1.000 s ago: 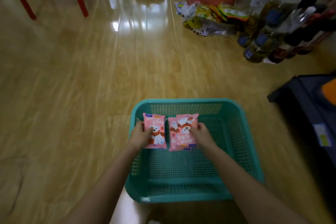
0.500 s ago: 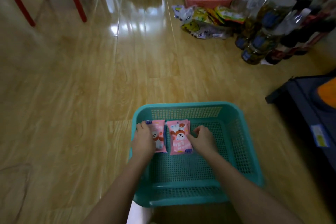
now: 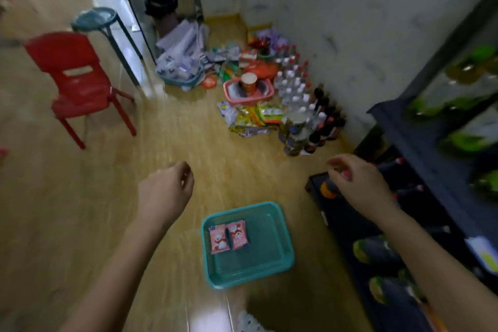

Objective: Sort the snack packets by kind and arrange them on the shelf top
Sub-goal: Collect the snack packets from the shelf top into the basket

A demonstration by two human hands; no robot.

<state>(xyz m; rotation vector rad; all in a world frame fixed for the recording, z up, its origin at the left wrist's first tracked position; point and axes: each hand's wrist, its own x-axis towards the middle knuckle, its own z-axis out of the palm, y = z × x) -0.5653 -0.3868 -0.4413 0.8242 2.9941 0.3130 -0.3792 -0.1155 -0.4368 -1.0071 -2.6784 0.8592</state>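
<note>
Two pink packets (image 3: 238,234) lie side by side in the teal basket (image 3: 269,267) on the floor. My left hand (image 3: 164,191) and right hand (image 3: 355,183) hover above, fingers loosely curled, empty. The shelf (image 3: 404,129) stands at my right.

Teal mesh basket (image 3: 277,226), two pink snack packets (image 3: 228,235) printed with white bears, red plastic chair (image 3: 78,83), honey-toned wood-grain floor (image 3: 80,197), pink tub (image 3: 249,96)
</note>
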